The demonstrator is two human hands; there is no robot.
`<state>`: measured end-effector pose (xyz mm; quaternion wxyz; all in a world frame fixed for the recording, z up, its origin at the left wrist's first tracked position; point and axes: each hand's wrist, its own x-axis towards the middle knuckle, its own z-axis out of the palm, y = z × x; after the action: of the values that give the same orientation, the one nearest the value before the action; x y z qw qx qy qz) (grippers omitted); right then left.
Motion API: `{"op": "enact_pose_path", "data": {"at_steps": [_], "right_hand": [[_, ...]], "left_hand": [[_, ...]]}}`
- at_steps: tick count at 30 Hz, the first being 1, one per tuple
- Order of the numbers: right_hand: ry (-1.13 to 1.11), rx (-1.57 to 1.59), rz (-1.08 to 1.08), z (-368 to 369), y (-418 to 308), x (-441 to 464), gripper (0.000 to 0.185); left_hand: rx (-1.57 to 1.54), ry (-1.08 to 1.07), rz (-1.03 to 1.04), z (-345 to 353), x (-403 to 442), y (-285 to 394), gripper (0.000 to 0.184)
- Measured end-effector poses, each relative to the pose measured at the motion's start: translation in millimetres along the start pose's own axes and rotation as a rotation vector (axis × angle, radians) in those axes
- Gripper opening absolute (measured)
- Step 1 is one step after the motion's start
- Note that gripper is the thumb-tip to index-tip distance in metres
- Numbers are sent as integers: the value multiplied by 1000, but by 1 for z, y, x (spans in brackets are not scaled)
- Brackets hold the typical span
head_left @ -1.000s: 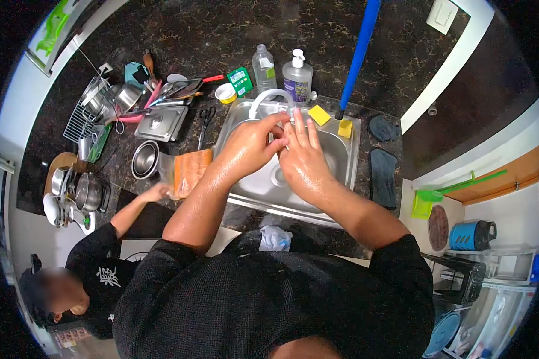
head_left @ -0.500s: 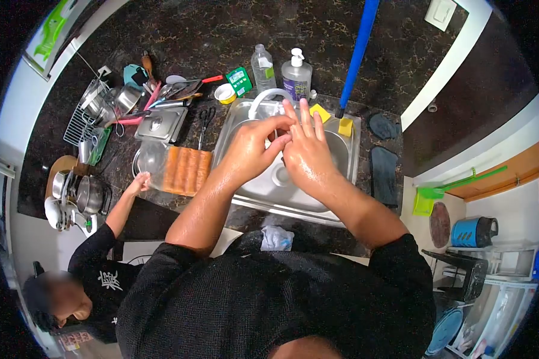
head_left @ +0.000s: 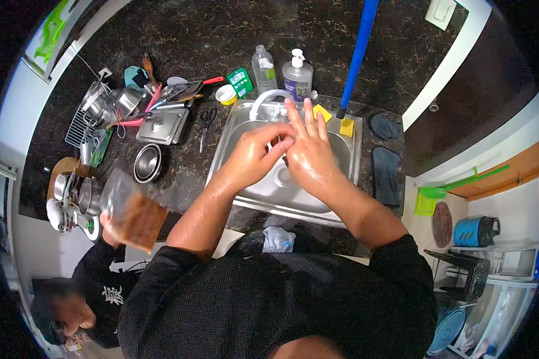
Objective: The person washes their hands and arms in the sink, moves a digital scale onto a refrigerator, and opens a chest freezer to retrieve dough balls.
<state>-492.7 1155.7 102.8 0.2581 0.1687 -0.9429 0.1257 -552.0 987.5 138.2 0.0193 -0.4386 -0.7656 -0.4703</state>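
Note:
Over the steel sink (head_left: 254, 202), both wet hands touch each other. My left hand (head_left: 254, 157) has its thumb and fingertips closed on the thumb side of my right hand (head_left: 311, 155); whether they pinch anything smaller cannot be made out. The right hand's fingers are stretched upward and spread, palm down. Behind the fingers stands the white faucet (head_left: 259, 103). Yellow sponges (head_left: 347, 127) lie at the sink's back right corner.
At the left, a co-worker (head_left: 102, 269) holds a bag of brown food (head_left: 139, 221). Steel bowls (head_left: 147, 163), scissors (head_left: 205, 127), a lidded steel tray (head_left: 161, 127), a pump bottle (head_left: 297, 78) and a clear bottle (head_left: 263, 69) stand around the sink. Dark cloths (head_left: 385, 176) lie right.
The co-worker has lifted the food bag off the counter and drawn it to the left and nearer, uncovering the steel bowls. My hands stay together over the sink, with small finger shifts.

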Motion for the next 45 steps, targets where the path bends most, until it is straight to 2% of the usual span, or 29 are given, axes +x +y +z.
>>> {"op": "enact_pose_path", "data": {"at_steps": [2,3,6,7,10,15,18,19,22,27,30,35,38,42,45], "right_hand": [[7,11,8,2,0,0,33],[10,15,12,3,0,0,33],[40,31,-3,3,0,1,31],[55,38,-12,3,1,1,31],[44,48,-1,6,0,1,30],[46,116,5,4,-2,4,30],[48,158,18,-2,-6,7,30],[50,180,26,-3,-7,8,31],[40,163,4,-4,-9,8,30],[55,154,-99,4,-15,2,27],[19,155,-155,-1,-18,3,25],[18,166,-227,-11,-18,7,23],[46,163,-255,-18,-23,9,23],[54,158,-291,-17,-28,6,22],[80,148,-299,-18,-32,8,20]], "left_hand": [[-97,-18,-231,-1,-1,6,25],[-97,-20,-231,0,-1,4,25],[-3,20,82,3,-1,-6,28],[-2,23,82,2,-2,-8,28],[-113,-26,-209,0,-6,-3,25],[-251,-21,-59,1,-6,-10,25],[-365,-60,-260,-5,-8,-11,23],[-365,-57,-260,-6,-7,-8,23],[-216,-39,-58,-12,-5,6,21],[-170,-224,-135,-31,-11,-10,17],[-100,-374,-34,-45,-11,-3,19],[-53,-326,-28,-44,-22,5,21],[-155,-209,31,-40,-26,9,22],[-70,-336,-41,-51,-32,20,23],[-47,-305,31,-52,-36,12,24]]}}
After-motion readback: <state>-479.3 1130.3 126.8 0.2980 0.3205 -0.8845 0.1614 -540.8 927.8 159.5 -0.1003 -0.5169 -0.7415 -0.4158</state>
